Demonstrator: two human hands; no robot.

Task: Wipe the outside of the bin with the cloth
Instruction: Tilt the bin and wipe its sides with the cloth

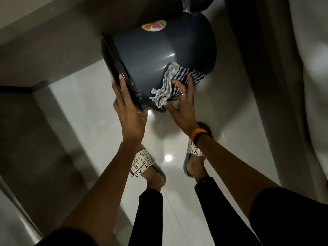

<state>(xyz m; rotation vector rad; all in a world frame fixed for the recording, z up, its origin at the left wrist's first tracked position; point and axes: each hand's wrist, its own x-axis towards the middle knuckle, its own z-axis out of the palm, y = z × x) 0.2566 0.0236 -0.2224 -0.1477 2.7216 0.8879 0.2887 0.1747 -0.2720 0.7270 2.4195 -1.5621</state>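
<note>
glossy pale floor tiles (99, 110) fill the view, with a curtain (276, 71) hanging at the right and the person's sandalled feet (145, 164) below. lifted off the floor between the two hands is a dark grey pedal bin (159, 55), tipped onto its side: its long axis runs roughly left to right in the view, lid end toward the left and nearer the person, base toward the upper right. a round sticker (154, 25) sits on the upper wall.

left hand (129, 110) lies flat with fingers together against the black lid (115, 68), holding it closed and steadying the bin. right hand (181, 102) presses a striped cloth (175, 82) against the lower side wall, fingers spread over it, thumb near the hinge ring (156, 108).

as a judgement, wiping is under way but far from finished: the cloth covers only a patch of the near lower wall. upper wall with the sticker, far side, base and lid all look yet to be reached; whether any of it is already clean cannot be told in this dim light.
</note>
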